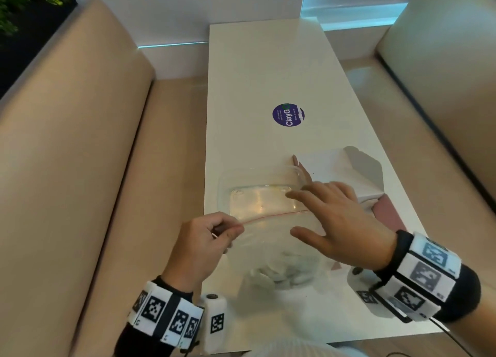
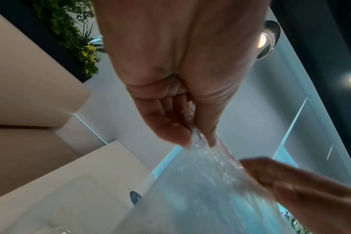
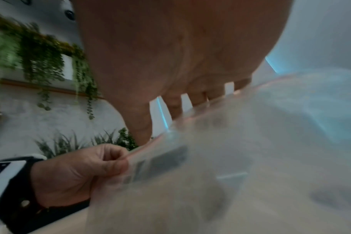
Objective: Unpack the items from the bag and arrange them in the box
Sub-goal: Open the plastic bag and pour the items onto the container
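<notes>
A clear zip bag (image 1: pixel 268 238) with a red seal line is held up over the near part of the white table (image 1: pixel 255 74). Pale white items (image 1: pixel 284 274) lie bunched in its bottom, too blurred to name. My left hand (image 1: pixel 236 231) pinches the bag's left top corner between thumb and forefinger, as the left wrist view (image 2: pixel 198 142) shows. My right hand (image 1: pixel 292 213) hovers at the bag's mouth, fingers straight and spread, holding nothing; in the right wrist view its fingertips (image 3: pixel 176 110) dip behind the bag's (image 3: pixel 230 158) rim. Just beyond stands a clear plastic box (image 1: pixel 225 184).
A white cardboard box (image 1: pixel 327 166) with an open flap sits right of the clear one, a pink piece (image 1: pixel 389 214) beside it. A purple round sticker (image 1: pixel 288 115) marks the table's middle. Beige benches (image 1: pixel 80 141) flank the narrow table on both sides.
</notes>
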Motion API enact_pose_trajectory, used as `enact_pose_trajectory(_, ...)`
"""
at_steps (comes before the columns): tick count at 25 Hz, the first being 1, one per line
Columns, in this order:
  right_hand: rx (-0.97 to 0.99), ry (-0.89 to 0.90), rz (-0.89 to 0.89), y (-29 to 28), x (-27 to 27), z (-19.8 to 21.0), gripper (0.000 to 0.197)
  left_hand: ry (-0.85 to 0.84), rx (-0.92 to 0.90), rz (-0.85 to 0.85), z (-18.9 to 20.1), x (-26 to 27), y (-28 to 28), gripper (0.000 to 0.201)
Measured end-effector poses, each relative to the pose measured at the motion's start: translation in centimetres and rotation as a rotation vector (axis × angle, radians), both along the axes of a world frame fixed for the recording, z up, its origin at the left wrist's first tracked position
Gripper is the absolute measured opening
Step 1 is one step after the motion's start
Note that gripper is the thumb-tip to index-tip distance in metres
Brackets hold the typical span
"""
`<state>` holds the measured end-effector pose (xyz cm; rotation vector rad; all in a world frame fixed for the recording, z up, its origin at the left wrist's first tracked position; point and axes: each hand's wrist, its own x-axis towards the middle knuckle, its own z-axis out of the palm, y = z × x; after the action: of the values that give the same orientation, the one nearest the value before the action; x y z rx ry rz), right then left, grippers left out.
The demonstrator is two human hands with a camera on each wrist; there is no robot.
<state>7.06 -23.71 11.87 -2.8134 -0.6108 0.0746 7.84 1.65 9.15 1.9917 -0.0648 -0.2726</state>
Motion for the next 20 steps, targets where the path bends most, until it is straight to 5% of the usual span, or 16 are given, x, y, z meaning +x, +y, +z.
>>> enact_pose_trajectory(6,0.107,-0.375,0.127,6.1,0.0,-0.4,0.011,-0.111,-0.021,-0.052,1.2,-0.2,-1.2,0.006)
enact_pose_trajectory(13,0.177,-0.494,0.123,6.8,1.6,-2.1,0.015,-0.023,-0.047,0.137,1.5,0.1,0.7,0.023)
enact_pose_trajectory(20,0.257,-0.524,0.183,6.7,1.2,-3.6,0.011,0.152,-0.229,0.151,0.9,-0.3,-0.1,0.021)
